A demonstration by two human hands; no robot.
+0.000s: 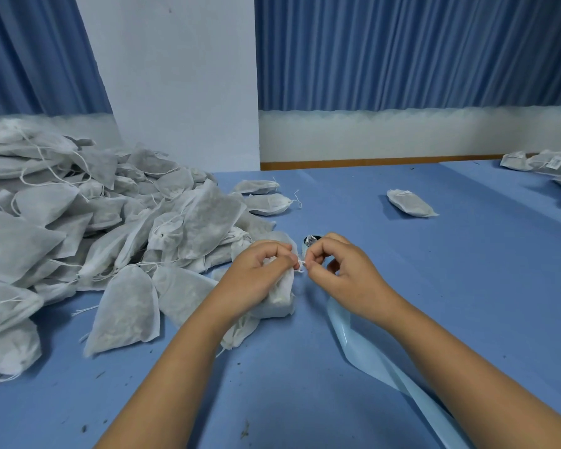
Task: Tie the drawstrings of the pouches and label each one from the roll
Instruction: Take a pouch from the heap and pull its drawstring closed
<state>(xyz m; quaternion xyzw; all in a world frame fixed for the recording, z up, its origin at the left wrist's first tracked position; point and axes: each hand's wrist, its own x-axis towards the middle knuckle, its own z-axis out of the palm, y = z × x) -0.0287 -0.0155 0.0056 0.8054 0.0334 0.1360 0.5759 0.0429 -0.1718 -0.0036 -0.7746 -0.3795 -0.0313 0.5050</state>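
A blue cloth-covered table (467, 286) bears, at left, a big heap of white non-woven drawstring pouches (78, 222), each plump with pale loose filling. A pale blue glossy backing strip (370, 358) trails from the small label roll (310, 243) just behind the right hand (340, 270). Between heap and roll, the left hand (263, 270) rests on one filled white pouch (279, 299). Both hands pinch its thin white drawstring (301, 264) at the fingertips.
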